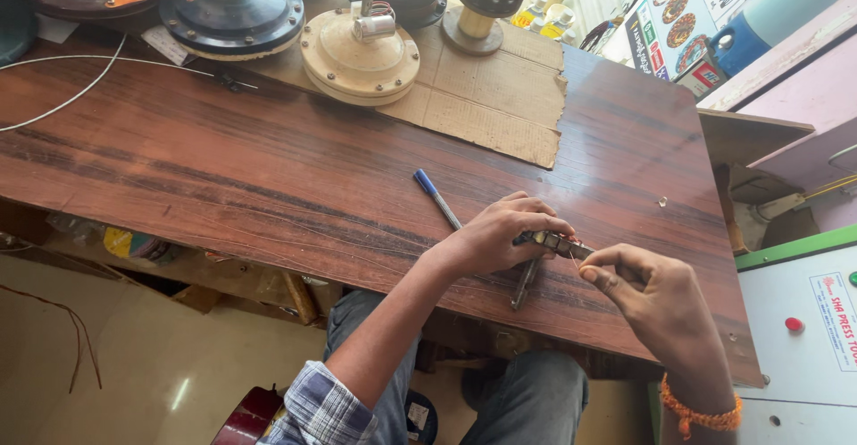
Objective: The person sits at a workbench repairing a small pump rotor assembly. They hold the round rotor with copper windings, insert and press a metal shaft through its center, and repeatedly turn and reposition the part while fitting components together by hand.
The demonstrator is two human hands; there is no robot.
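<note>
While the left hand [500,235] clamps the small metal part [558,243] down on the wooden table [268,168] to steady it, right hand [656,298] pinches its far end w/ fingertips. Blue pen [436,197] lies just behind left hand.

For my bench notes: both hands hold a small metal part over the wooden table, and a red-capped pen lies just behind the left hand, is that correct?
Nearly: the head view shows the pen has a blue cap, not red. The rest holds: left hand and right hand hold the small metal part over the wooden table.

Two hands [500,235] [656,298], one pen [436,198], one cardboard sheet [482,97] at twelve o'clock, one cream motor housing [359,57], one wooden desk [268,177].
</note>
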